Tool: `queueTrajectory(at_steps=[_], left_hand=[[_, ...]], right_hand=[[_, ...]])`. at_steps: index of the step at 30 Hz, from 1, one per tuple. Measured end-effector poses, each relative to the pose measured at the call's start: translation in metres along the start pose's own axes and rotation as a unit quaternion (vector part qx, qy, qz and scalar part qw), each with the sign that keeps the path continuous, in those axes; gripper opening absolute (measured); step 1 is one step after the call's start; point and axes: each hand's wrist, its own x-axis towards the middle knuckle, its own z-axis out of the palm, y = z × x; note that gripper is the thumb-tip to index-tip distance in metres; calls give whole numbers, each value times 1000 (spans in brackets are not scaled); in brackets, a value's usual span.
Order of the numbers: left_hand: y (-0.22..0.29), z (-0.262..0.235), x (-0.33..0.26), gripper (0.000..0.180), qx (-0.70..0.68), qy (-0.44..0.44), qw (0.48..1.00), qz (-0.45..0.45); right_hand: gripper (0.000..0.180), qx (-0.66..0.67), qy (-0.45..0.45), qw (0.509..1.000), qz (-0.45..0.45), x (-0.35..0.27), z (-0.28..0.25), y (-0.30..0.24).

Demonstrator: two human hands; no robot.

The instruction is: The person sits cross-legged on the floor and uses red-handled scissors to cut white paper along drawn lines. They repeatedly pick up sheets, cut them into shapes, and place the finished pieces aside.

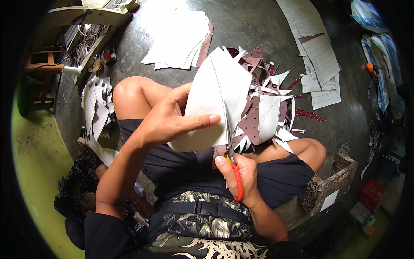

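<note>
My left hand is closed on a white sheet, thumb on top and fingers beneath. A thin curved line runs down the sheet's face. Red-handled scissors are in my right hand, fingers through the handles. Their blades point away from me and lie at the sheet, along a cut that starts at its near edge. Just right of the sheet lies a heap of white and dotted maroon offcuts, some resting against my right leg.
Cut white sheets are stacked on the floor ahead. Long lined pieces lie at the far right. White scraps sit beside my left knee. A rough open box stands by my right knee, and a wooden stool at the far left.
</note>
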Motion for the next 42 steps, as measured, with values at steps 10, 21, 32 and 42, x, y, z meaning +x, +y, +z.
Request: queueTrajectory(at_steps=[10, 21, 32, 42], left_hand=[[-9, 16, -1, 63, -7, 19, 998, 67], [-6, 18, -4, 62, -24, 40, 996, 73], [-7, 26, -5, 61, -6, 40, 994, 99], [-8, 19, -6, 57, -31, 12, 997, 69]], right_hand=[[42, 37, 2, 996, -82, 14, 5, 11], [43, 38, -7, 998, -46, 8, 2, 14], [33, 75, 35, 990, -117, 27, 9, 1], [33, 70, 42, 993, -84, 33, 9, -5]])
